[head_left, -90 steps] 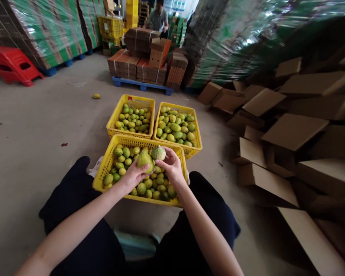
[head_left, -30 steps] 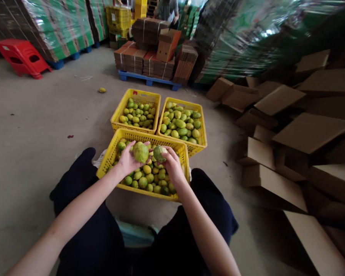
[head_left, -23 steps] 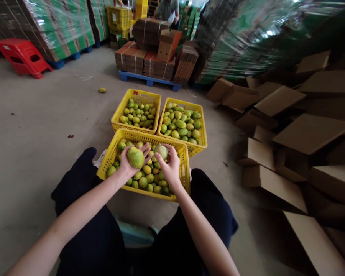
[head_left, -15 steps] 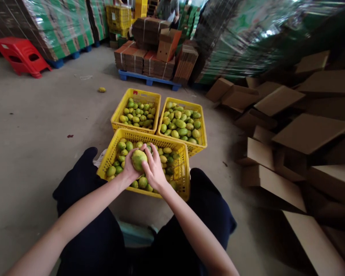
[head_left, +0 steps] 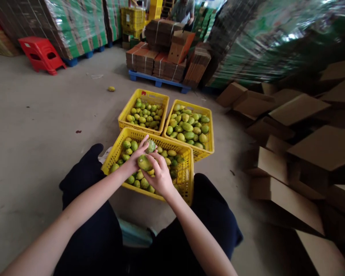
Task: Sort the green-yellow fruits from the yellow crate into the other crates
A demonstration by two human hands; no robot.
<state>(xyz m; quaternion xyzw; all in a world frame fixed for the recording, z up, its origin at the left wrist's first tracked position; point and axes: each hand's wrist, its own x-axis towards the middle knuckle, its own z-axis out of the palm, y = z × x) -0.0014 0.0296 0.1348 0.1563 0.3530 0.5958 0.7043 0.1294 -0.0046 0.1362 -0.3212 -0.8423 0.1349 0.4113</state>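
Note:
My left hand (head_left: 136, 158) is curled around a pale green round fruit (head_left: 151, 145), its index finger pointing up past it. The fingers of my right hand (head_left: 161, 175) are closed on a larger green-yellow oval fruit (head_left: 144, 163), which sits close against my left palm. Both hands are above the near yellow crate (head_left: 189, 184), which stands between my knees and holds many green and yellow fruits (head_left: 144, 183). My hands hide the middle of its contents.
Beyond it, a left yellow crate (head_left: 122, 119) and a right yellow crate (head_left: 210, 147) hold similar fruit. One fruit (head_left: 111, 89) lies on the floor. Open cardboard boxes (head_left: 293, 203) pile up at right. A red stool (head_left: 43, 55), a loaded blue pallet (head_left: 158, 81) and a person (head_left: 182, 11) are farther back.
My right hand has drawn the larger fruit slightly away from my left palm, and the pale green fruit now shows clearly. The whole view has shifted, moving the scene to the right.

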